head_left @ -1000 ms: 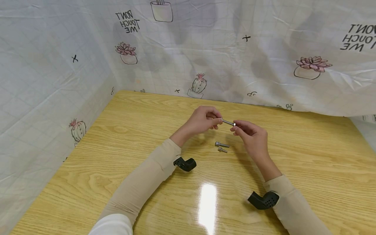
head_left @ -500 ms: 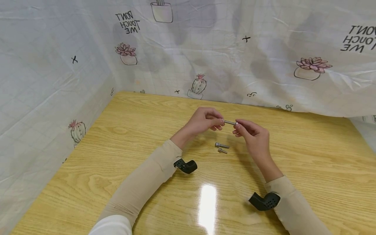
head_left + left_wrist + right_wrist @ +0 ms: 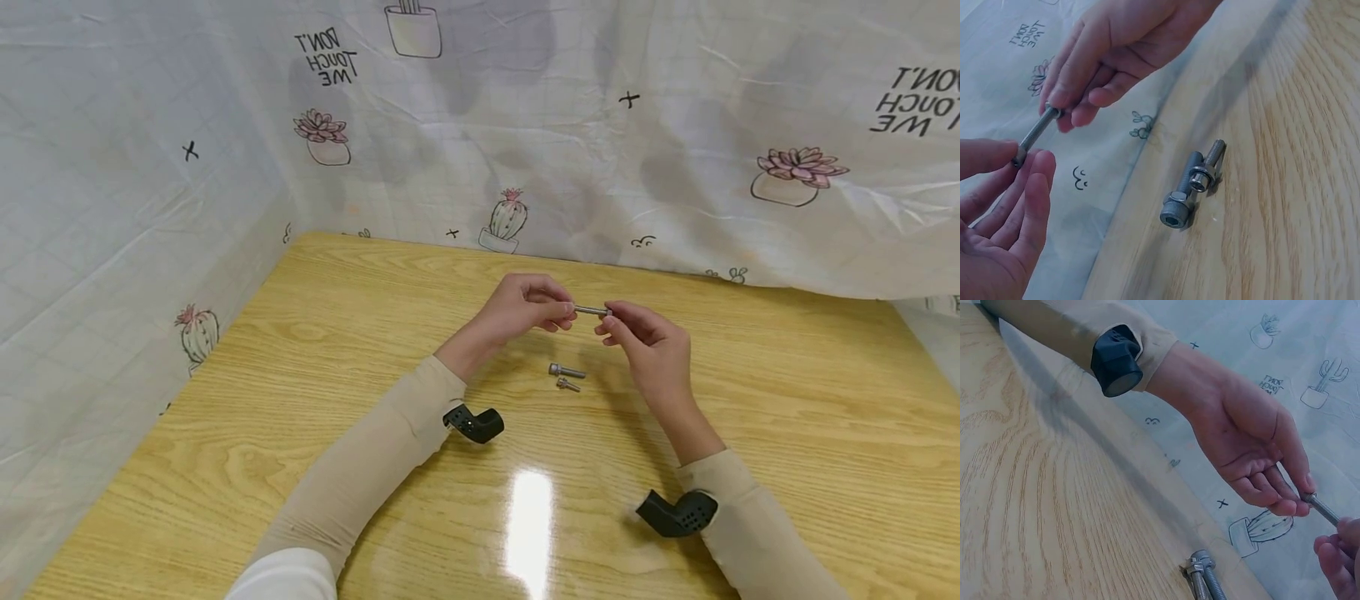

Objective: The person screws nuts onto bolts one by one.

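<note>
A slim threaded bolt (image 3: 592, 310) is held in the air between both hands, nearly level. My left hand (image 3: 525, 307) pinches its left end between thumb and fingers; in the left wrist view a small metal piece (image 3: 1020, 156) shows at that end. The other end is pinched by my right hand (image 3: 654, 346), whose fingertips partly cover a wider piece there. Whether these pieces are nuts or the head, I cannot tell. Below the hands, a larger socket-head bolt (image 3: 1175, 203) with a nut on it lies on the table beside a smaller socket-head bolt (image 3: 1204, 174).
The wooden table (image 3: 360, 333) reaches back to a white cloth (image 3: 570, 142) printed with potted plants, which also hangs at the left. Black wrist cameras sit on the left sleeve (image 3: 375, 450) and right sleeve (image 3: 757, 517). Light glares off the table's front.
Both hands have shifted slightly to the right with the bolt. It has tilted closer to level, and the right fingertips cover more of its right end. The two bolts on the table have stayed put.
</note>
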The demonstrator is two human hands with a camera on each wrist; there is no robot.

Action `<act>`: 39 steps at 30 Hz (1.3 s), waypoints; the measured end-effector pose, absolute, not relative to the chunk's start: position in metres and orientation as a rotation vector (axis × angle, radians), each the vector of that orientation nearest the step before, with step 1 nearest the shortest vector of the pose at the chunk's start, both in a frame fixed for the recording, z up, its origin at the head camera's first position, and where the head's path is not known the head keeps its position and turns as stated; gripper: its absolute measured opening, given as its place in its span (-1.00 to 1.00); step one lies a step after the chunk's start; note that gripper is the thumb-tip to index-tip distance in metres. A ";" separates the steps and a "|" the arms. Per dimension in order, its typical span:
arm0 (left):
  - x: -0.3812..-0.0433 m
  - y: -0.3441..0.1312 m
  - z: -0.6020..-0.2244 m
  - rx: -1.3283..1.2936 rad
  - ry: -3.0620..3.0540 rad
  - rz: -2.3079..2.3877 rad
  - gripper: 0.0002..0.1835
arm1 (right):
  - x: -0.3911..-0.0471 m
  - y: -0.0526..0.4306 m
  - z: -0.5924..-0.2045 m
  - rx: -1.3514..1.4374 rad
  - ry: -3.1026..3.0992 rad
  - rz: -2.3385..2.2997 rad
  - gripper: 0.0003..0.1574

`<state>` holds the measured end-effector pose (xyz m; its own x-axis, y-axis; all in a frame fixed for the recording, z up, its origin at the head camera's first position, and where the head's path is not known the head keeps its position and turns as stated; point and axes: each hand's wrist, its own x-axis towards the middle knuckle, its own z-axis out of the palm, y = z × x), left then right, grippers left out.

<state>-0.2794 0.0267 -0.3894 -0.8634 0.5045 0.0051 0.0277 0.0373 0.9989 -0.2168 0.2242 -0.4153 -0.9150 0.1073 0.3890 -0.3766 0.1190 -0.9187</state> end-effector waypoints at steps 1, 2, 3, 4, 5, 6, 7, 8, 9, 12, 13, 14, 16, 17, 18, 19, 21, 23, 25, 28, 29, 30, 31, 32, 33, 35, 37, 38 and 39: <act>-0.279 0.027 -0.389 0.558 1.988 1.880 -0.86 | -0.217 0.224 -0.415 0.256 -2.047 1.838 -0.71; -0.279 0.027 -0.388 0.579 2.009 1.871 -0.86 | -0.217 0.224 -0.414 0.250 -2.046 1.825 -0.71; -0.279 0.027 -0.388 0.602 2.033 1.861 -0.85 | -0.218 0.224 -0.414 0.248 -2.041 1.823 -0.72; -0.278 0.027 -0.387 0.624 2.061 1.851 -0.84 | -0.218 0.225 -0.413 0.244 -2.033 1.824 -0.72; -0.278 0.027 -0.387 0.645 2.087 1.841 -0.83 | -0.218 0.225 -0.413 0.241 -2.032 1.823 -0.72; -0.277 0.027 -0.386 0.662 2.115 1.831 -0.82 | -0.217 0.225 -0.413 0.235 -2.026 1.834 -0.72; -0.277 0.028 -0.386 0.682 2.146 1.818 -0.82 | -0.217 0.225 -0.412 0.229 -2.028 1.840 -0.72; -0.276 0.028 -0.386 0.701 2.179 1.804 -0.81 | -0.217 0.226 -0.412 0.220 -2.032 1.848 -0.71; -0.276 0.028 -0.386 0.722 2.207 1.793 -0.82 | -0.216 0.226 -0.412 0.209 -2.039 1.858 -0.70; -0.275 0.029 -0.386 0.769 2.264 1.769 -0.83 | -0.216 0.227 -0.410 0.171 -2.051 1.921 -0.69; -0.275 0.029 -0.386 0.778 2.266 1.769 -0.84 | -0.215 0.228 -0.410 0.158 -2.064 1.935 -0.67; -0.274 0.029 -0.386 0.782 2.262 1.770 -0.84 | -0.215 0.228 -0.410 0.144 -2.072 1.959 -0.65; -0.273 0.029 -0.385 0.787 2.245 1.775 -0.83 | -0.215 0.229 -0.409 0.119 -2.101 1.989 -0.61; -0.273 0.029 -0.385 0.788 2.236 1.779 -0.83 | -0.215 0.229 -0.409 0.103 -2.122 1.989 -0.59; -0.272 0.030 -0.385 0.791 2.227 1.781 -0.83 | -0.214 0.229 -0.409 0.089 -2.150 1.979 -0.56; -0.272 0.030 -0.385 0.793 2.221 1.781 -0.83 | -0.214 0.229 -0.408 0.075 -2.172 1.970 -0.51; -0.271 0.030 -0.385 0.803 2.212 1.784 -0.83 | -0.214 0.229 -0.408 0.055 -2.215 1.935 -0.43; -0.271 0.031 -0.385 0.808 2.207 1.787 -0.83 | -0.213 0.228 -0.409 0.055 -2.243 1.894 -0.38; -0.271 0.031 -0.386 0.805 2.206 1.795 -0.82 | -0.213 0.228 -0.409 0.086 -2.254 1.861 -0.38; -0.270 0.030 -0.386 0.775 2.211 1.808 -0.83 | -0.212 0.227 -0.410 0.165 -2.218 1.864 -0.51; -0.270 0.030 -0.386 0.765 2.211 1.816 -0.82 | -0.212 0.227 -0.410 0.195 -2.197 1.871 -0.58; -0.270 0.029 -0.387 0.752 2.209 1.824 -0.82 | -0.212 0.227 -0.411 0.219 -2.181 1.870 -0.64; -0.269 0.029 -0.387 0.742 2.208 1.830 -0.82 | -0.212 0.227 -0.411 0.238 -2.161 1.878 -0.68; -0.269 0.028 -0.387 0.734 2.206 1.836 -0.82 | -0.212 0.227 -0.411 0.254 -2.150 1.873 -0.68; -0.269 0.028 -0.387 0.729 2.201 1.843 -0.82 | -0.212 0.227 -0.411 0.262 -2.142 1.863 -0.70; -0.269 0.028 -0.387 0.726 2.188 1.852 -0.80 | -0.212 0.226 -0.412 0.266 -2.143 1.817 -0.70; -0.269 0.028 -0.388 0.722 2.175 1.852 -0.77 | -0.213 0.226 -0.413 0.254 -2.145 1.782 -0.69; -0.269 0.028 -0.388 0.713 2.161 1.856 -0.75 | -0.213 0.225 -0.413 0.247 -2.145 1.765 -0.69; -0.269 0.028 -0.388 0.701 2.149 1.858 -0.75 | -0.213 0.225 -0.413 0.240 -2.142 1.754 -0.70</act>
